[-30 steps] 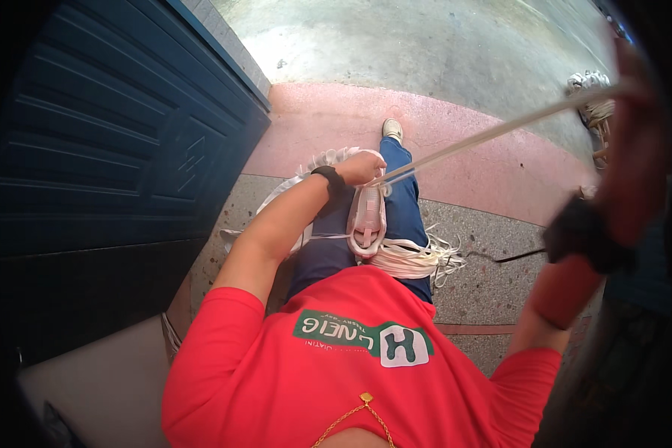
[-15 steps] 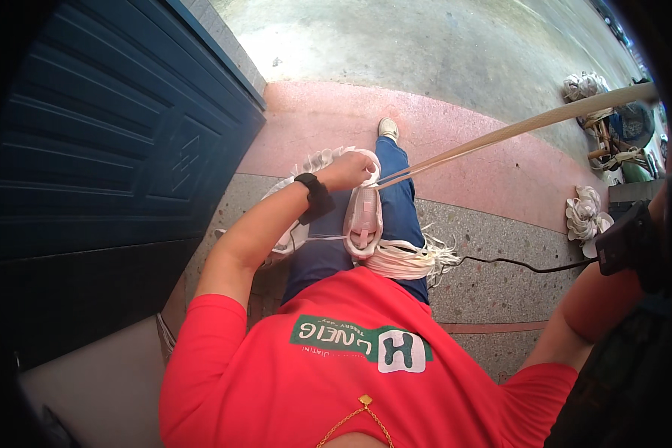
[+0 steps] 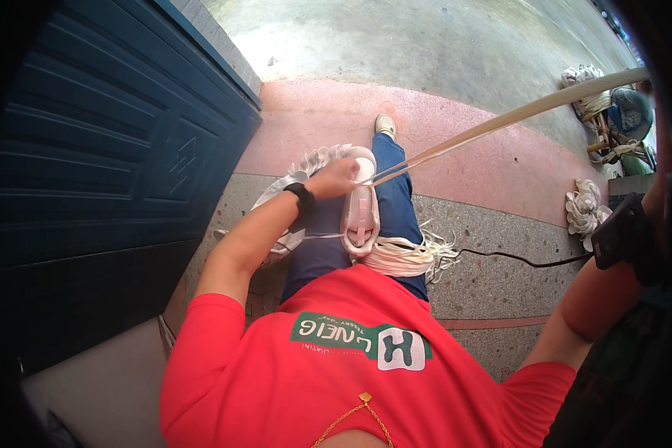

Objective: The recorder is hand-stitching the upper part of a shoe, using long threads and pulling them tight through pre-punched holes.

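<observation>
A white shoe upper with a pink tongue (image 3: 361,216) lies lengthwise on my lap, its toe pointing away. My left hand (image 3: 336,178), fingers closed, grips it from the left at the lacing. Long pale laces (image 3: 500,129) run taut from there up to the right rim. My right forearm (image 3: 601,299) rises along that rim; the hand is lost in the dim edge, so its fingers are hidden. More white uppers (image 3: 280,196) hang over my left thigh, linked by a thin strand. A bundle of cream laces (image 3: 399,257) lies across my right thigh.
A dark blue panelled door (image 3: 119,127) stands close on the left. White upper bundles (image 3: 586,207) lie on the floor at right, with more beside a cluttered stand (image 3: 612,123) farther back. A black cable (image 3: 519,263) runs from the lace bundle toward my right arm.
My left hand has shifted slightly left and nearer, uncovering more of the upper's white toe. The laces stay taut, their far end a little lower in view.
</observation>
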`<state>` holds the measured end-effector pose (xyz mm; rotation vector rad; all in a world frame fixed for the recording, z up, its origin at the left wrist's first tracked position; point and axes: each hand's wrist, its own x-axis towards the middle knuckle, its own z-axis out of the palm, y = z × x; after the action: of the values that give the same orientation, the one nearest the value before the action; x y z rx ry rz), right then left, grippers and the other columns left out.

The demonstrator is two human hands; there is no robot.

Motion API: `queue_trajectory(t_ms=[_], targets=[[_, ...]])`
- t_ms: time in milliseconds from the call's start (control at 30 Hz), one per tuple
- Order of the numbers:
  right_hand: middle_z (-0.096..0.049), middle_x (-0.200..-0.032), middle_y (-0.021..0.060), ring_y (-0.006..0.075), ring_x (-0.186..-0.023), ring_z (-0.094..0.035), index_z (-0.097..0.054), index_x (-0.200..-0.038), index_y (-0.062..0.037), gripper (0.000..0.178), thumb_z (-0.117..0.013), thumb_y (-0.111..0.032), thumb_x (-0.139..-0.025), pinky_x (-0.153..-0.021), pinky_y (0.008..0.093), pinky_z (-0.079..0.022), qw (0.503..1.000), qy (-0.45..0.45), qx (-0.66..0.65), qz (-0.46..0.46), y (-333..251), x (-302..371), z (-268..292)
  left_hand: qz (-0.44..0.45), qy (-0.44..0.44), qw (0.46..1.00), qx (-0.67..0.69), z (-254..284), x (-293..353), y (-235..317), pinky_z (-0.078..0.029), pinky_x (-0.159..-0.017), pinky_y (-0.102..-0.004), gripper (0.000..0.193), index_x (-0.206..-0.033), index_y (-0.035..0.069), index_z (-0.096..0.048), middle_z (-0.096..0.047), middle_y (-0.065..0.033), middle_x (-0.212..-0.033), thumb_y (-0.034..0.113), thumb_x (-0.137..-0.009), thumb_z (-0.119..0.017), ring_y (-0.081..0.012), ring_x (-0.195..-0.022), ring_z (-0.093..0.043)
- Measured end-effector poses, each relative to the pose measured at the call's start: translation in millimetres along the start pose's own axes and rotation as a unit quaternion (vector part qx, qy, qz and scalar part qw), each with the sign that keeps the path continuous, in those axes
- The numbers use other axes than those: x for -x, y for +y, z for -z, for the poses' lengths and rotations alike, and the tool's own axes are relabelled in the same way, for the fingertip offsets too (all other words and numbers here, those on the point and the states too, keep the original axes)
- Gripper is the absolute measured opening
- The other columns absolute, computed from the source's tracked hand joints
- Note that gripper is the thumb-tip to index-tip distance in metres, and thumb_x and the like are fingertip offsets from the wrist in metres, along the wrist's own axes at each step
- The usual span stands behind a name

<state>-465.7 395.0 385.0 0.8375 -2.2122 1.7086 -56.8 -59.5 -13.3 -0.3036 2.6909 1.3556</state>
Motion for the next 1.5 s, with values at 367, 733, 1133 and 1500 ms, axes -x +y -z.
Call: queue_trajectory(t_ms=[367, 733, 1133, 1500], targets=[[-0.068, -0.106, 0.0061, 0.0146, -0.094, -0.065, -0.063, -0.130, 0.0001, 0.029, -0.058, -0.009, -0.103, -0.093, 0.0320, -0.055, 0.999, -0.008, 0.016, -0.028, 14.8, -21.7, 9.5, 0.057, 0.042, 0.995, 0.076, -6.0, -24.5, 6.4, -0.054, -0.076, -0.0340, 0.020, -0.100, 0.000, -0.070, -0.071, -0.0127, -0.089, 0.011, -0.084, -0.067, -0.0213, -0.083, -0.068], [-0.068, -0.108, 0.0059, 0.0142, -0.097, -0.065, -0.062, -0.132, 0.0002, 0.030, -0.059, -0.012, -0.104, -0.095, 0.0310, -0.055, 0.998, -0.011, -0.011, -0.064, 27.3, -25.4, 12.1, 0.002, 0.058, 0.995, -0.076, -12.5, -31.0, 4.8, -0.053, -0.087, -0.0429, 0.024, -0.101, 0.003, -0.073, -0.073, -0.0206, -0.102, 0.017, -0.082, -0.071, -0.0358, -0.100, -0.069], [-0.068, -0.111, 0.0058, 0.0139, -0.100, -0.066, -0.061, -0.134, 0.0002, 0.033, -0.060, -0.014, -0.105, -0.097, 0.0299, -0.055, 0.989, 0.011, -0.085, -0.118, 72.9, -31.6, 31.8, 0.066, 0.170, 0.832, 0.523, 184.5, 63.3, 79.2, -0.045, -0.062, -0.0291, 0.031, -0.077, 0.010, -0.055, -0.047, 0.0033, -0.063, 0.019, -0.107, -0.053, -0.0096, -0.057, -0.047], [-0.068, -0.099, 0.0122, 0.0249, -0.091, -0.063, -0.067, -0.117, -0.0001, 0.024, -0.059, -0.017, -0.102, -0.085, 0.0362, -0.052, 0.929, -0.303, -0.017, -0.210, 182.0, 276.1, -219.3, 0.287, 0.384, 0.615, 0.626, 260.9, 221.9, -154.5, -0.032, -0.047, -0.0256, 0.031, -0.076, 0.016, -0.045, -0.038, 0.0048, -0.064, 0.017, -0.103, -0.060, -0.0083, -0.049, -0.034]])
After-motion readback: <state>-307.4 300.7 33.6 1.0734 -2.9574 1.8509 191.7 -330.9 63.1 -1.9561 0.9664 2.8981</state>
